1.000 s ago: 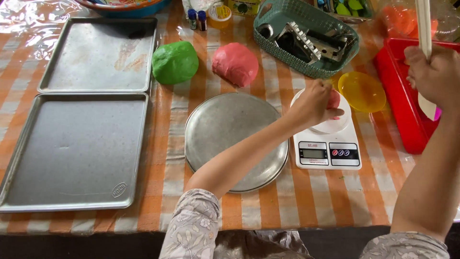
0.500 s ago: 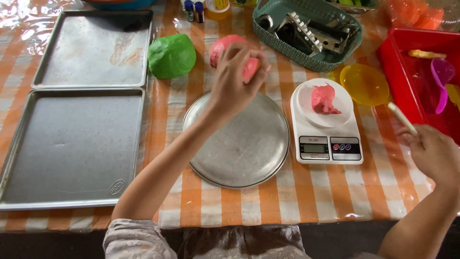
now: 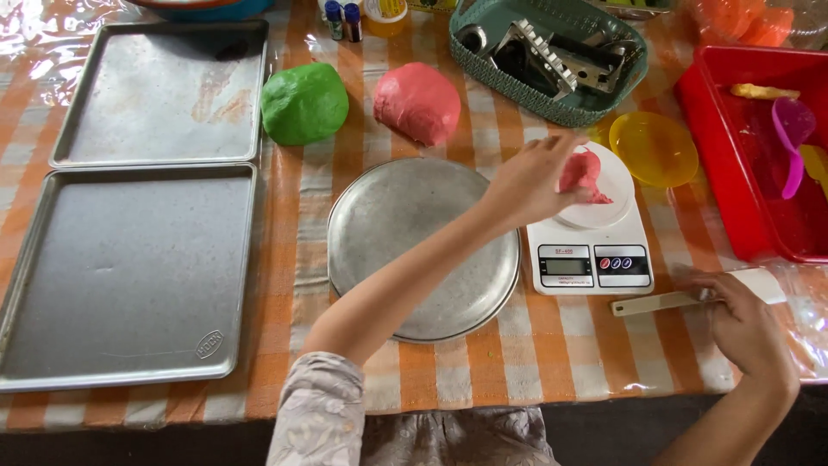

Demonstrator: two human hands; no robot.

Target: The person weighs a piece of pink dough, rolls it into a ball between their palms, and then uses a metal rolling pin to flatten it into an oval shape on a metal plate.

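Left hand [image 3: 530, 181]: arm stretched across the pan [image 3: 423, 246], fingers touching pink dough [image 3: 585, 175] on the scale [image 3: 591, 250].
Right hand [image 3: 746, 324]: resting on the surface [image 3: 552, 345], grasping a scraper [image 3: 690, 298].

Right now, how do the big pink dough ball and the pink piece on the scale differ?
The pink ball is large, smooth and rounded; the pink piece is small and ragged. The ball lies on the tablecloth beside the green ball, untouched; the piece sits on the scale at the left hand. Both share one pink colour.

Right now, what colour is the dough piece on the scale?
Pink, matching the larger pink dough ball; the dough piece on the scale shows in the head view.
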